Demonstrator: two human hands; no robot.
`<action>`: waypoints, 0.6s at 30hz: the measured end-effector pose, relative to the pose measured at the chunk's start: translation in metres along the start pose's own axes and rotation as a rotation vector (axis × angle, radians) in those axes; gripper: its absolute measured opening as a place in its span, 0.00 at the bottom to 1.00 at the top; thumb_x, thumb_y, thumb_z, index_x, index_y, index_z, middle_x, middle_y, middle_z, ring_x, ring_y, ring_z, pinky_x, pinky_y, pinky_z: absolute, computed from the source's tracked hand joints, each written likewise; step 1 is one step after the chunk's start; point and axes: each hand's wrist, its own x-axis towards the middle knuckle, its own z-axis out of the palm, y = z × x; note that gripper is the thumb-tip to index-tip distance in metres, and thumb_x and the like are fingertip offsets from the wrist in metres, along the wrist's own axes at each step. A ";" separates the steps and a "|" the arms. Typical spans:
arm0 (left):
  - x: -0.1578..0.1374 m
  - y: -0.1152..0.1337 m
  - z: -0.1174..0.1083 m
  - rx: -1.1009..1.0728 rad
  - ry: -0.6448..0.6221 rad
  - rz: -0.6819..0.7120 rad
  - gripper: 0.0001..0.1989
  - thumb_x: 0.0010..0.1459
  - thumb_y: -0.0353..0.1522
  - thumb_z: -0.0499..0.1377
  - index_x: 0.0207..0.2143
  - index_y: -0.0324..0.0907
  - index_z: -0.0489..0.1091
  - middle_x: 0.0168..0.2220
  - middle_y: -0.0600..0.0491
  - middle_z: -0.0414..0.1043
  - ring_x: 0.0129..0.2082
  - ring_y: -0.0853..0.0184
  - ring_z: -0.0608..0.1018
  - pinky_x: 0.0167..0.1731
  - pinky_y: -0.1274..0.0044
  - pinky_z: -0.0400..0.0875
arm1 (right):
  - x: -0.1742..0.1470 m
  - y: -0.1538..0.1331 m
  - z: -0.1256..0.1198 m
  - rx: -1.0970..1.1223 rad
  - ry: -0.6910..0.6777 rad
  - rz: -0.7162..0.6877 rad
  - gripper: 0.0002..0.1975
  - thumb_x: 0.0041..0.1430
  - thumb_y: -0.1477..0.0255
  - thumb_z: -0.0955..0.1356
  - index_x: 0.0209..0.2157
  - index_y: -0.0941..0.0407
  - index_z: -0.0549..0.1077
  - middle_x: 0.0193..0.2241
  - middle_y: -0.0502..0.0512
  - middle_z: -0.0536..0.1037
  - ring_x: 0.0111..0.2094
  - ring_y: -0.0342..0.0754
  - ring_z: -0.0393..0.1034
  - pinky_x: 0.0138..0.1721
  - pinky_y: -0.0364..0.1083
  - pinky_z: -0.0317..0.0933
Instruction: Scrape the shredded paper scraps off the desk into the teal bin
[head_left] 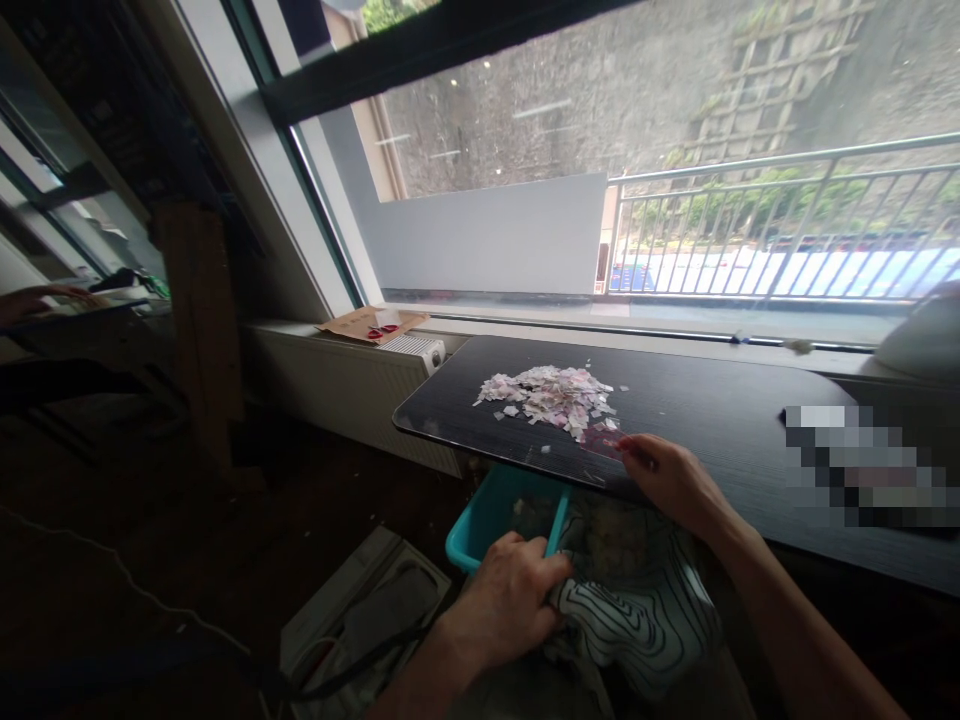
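Below the table's front edge, my left hand (pixel 510 595) is closed around the near rim of a teal plastic bin (pixel 478 512). Some pale stuff lies inside the bin, too dim to name. Over the tabletop's front edge, my right hand (pixel 664 475) pinches a thin, see-through pinkish sheet (pixel 598 441). That sheet lies almost flat on the black tabletop (pixel 697 395), beside the near right side of a heap of small whitish-pink paper scraps (pixel 562 396). A few loose scraps are scattered around the heap.
Red-handled scissors (pixel 382 331) rest on brown paper (pixel 349 325) on the sill, above a white radiator (pixel 375 390). An open box (pixel 375 590) sits on the floor. Striped cloth (pixel 637 610) is under my arms. A co-worker's hand (pixel 45 297) shows far left. A pixelated patch covers the table's right.
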 end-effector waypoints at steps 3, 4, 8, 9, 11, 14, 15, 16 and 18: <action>-0.006 -0.006 0.002 -0.016 -0.018 -0.050 0.04 0.53 0.31 0.58 0.34 0.45 0.68 0.31 0.55 0.67 0.32 0.63 0.71 0.36 0.74 0.63 | 0.003 -0.001 -0.003 -0.050 0.038 0.023 0.13 0.56 0.68 0.62 0.38 0.55 0.76 0.29 0.53 0.77 0.27 0.46 0.68 0.30 0.44 0.59; -0.008 -0.007 0.003 -0.017 -0.026 -0.063 0.04 0.54 0.31 0.58 0.34 0.45 0.68 0.31 0.55 0.67 0.33 0.63 0.71 0.36 0.74 0.63 | 0.005 -0.001 -0.002 -0.049 0.052 0.012 0.14 0.57 0.67 0.62 0.39 0.55 0.76 0.29 0.53 0.77 0.28 0.46 0.69 0.30 0.44 0.59; -0.010 -0.008 0.004 -0.026 -0.041 -0.087 0.03 0.55 0.30 0.57 0.33 0.44 0.68 0.32 0.54 0.68 0.34 0.63 0.72 0.38 0.74 0.63 | 0.011 -0.003 0.003 -0.019 0.025 -0.100 0.15 0.59 0.69 0.60 0.39 0.55 0.76 0.35 0.55 0.78 0.32 0.47 0.71 0.33 0.43 0.60; -0.011 -0.008 0.004 -0.028 -0.043 -0.093 0.03 0.55 0.30 0.56 0.34 0.45 0.68 0.33 0.54 0.68 0.34 0.63 0.72 0.38 0.74 0.63 | 0.011 -0.004 0.004 -0.028 0.008 -0.115 0.15 0.58 0.69 0.60 0.38 0.55 0.76 0.36 0.55 0.78 0.33 0.47 0.71 0.33 0.43 0.60; -0.011 -0.008 0.003 -0.027 -0.050 -0.103 0.03 0.56 0.31 0.56 0.34 0.45 0.68 0.33 0.54 0.68 0.34 0.63 0.72 0.37 0.74 0.63 | 0.010 -0.004 0.002 -0.059 -0.019 -0.112 0.14 0.58 0.70 0.61 0.37 0.55 0.77 0.35 0.54 0.79 0.32 0.47 0.71 0.33 0.43 0.60; -0.009 -0.006 0.002 -0.015 -0.067 -0.094 0.04 0.55 0.32 0.58 0.35 0.45 0.68 0.33 0.54 0.68 0.34 0.63 0.72 0.37 0.74 0.64 | 0.009 -0.004 -0.002 -0.076 0.004 -0.088 0.14 0.58 0.69 0.61 0.39 0.54 0.77 0.35 0.54 0.79 0.31 0.46 0.71 0.32 0.44 0.60; -0.008 -0.006 0.002 -0.006 -0.073 -0.085 0.05 0.54 0.31 0.58 0.35 0.45 0.68 0.33 0.53 0.68 0.34 0.63 0.72 0.37 0.74 0.64 | 0.009 -0.003 -0.002 -0.075 0.025 -0.087 0.15 0.58 0.69 0.61 0.39 0.55 0.77 0.36 0.54 0.79 0.31 0.46 0.71 0.32 0.44 0.60; -0.007 -0.005 0.002 0.002 -0.077 -0.075 0.05 0.54 0.31 0.59 0.35 0.44 0.68 0.33 0.53 0.68 0.34 0.63 0.72 0.37 0.74 0.64 | 0.010 -0.003 -0.002 -0.075 0.039 -0.091 0.15 0.58 0.70 0.60 0.40 0.55 0.77 0.36 0.55 0.78 0.32 0.47 0.71 0.33 0.44 0.60; -0.006 -0.003 0.004 0.013 -0.075 -0.054 0.05 0.54 0.31 0.59 0.34 0.44 0.68 0.32 0.53 0.68 0.34 0.62 0.72 0.38 0.73 0.64 | 0.011 -0.004 -0.001 -0.082 0.032 -0.109 0.15 0.58 0.71 0.60 0.40 0.54 0.77 0.36 0.55 0.78 0.33 0.47 0.71 0.34 0.44 0.60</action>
